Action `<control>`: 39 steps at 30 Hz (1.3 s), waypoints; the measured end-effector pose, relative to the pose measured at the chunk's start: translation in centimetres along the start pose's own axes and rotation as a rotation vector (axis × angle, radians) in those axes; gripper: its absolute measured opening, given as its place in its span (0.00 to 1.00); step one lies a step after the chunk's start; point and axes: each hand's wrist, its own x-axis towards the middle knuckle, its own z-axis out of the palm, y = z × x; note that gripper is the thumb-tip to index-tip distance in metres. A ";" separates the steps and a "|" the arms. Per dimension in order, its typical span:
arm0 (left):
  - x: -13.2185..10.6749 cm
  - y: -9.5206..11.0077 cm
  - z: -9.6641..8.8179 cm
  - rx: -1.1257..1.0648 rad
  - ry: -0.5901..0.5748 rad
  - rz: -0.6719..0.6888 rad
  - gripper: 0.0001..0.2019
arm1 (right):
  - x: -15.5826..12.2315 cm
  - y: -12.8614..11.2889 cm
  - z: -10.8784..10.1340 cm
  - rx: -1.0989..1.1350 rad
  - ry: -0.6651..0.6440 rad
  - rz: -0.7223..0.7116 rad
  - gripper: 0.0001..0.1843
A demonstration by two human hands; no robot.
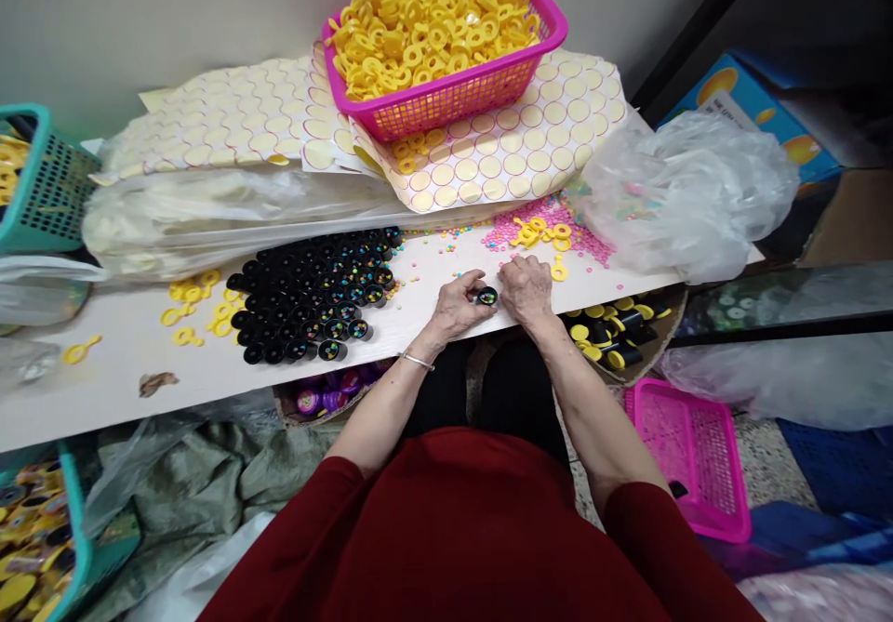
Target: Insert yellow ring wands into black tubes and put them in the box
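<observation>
My left hand (457, 308) is closed around a small black cup (487, 297) with colourful beads inside, low over the white table near its front edge. Close by on the other side of the cup, my right hand (527, 289) has its fingers curled together; what they pinch, if anything, is hidden. Just behind the right hand lie yellow ring pieces with stems (534, 231), on a spread of pink beads (503, 231). To the left stand rows of black cups (313, 297), several with coloured beads in them.
A pink basket (446, 106) heaped with yellow rings stands at the back on sheets of round stickers (488, 166). Plastic bags (690, 185) bulge at the right. Below the table's right edge sits a box of yellow-capped black pieces (614, 329); a teal basket (48, 185) is far left.
</observation>
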 end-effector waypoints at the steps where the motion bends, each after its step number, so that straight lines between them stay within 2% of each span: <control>1: 0.0 0.0 0.0 -0.012 0.003 -0.004 0.30 | 0.0 0.0 -0.1 0.003 -0.018 -0.001 0.13; 5: 0.1 0.3 0.1 -0.055 0.016 -0.036 0.30 | 0.2 0.2 -0.3 0.086 -0.089 0.129 0.11; 9: 0.1 0.5 0.0 -0.063 0.009 -0.059 0.31 | 1.0 0.7 -0.5 0.158 -0.089 0.296 0.09; 13: 0.0 0.5 -0.1 -0.051 0.007 -0.065 0.31 | 1.7 1.0 -1.2 0.150 -0.117 0.387 0.11; 16: 0.0 0.3 0.0 -0.050 0.011 -0.054 0.32 | 1.6 0.9 -1.5 0.132 -0.112 0.404 0.13; 24: 0.1 -0.3 0.2 -0.055 -0.002 -0.028 0.32 | 0.3 1.1 -0.5 0.122 0.005 0.177 0.11; 27: 0.1 -0.4 0.2 -0.041 -0.006 -0.023 0.32 | 0.1 0.9 -0.4 0.129 0.023 0.151 0.10; 30: 0.1 -0.5 0.2 -0.028 -0.003 -0.010 0.32 | -0.3 0.5 -0.7 0.251 0.058 0.125 0.09; 34: 0.0 -0.3 0.2 -0.004 -0.011 0.021 0.29 | -1.4 -0.5 -1.7 0.419 0.079 -0.054 0.08; 39: 0.0 0.2 0.1 0.060 0.003 0.029 0.25 | -2.3 -1.4 -2.6 0.239 0.036 -0.177 0.09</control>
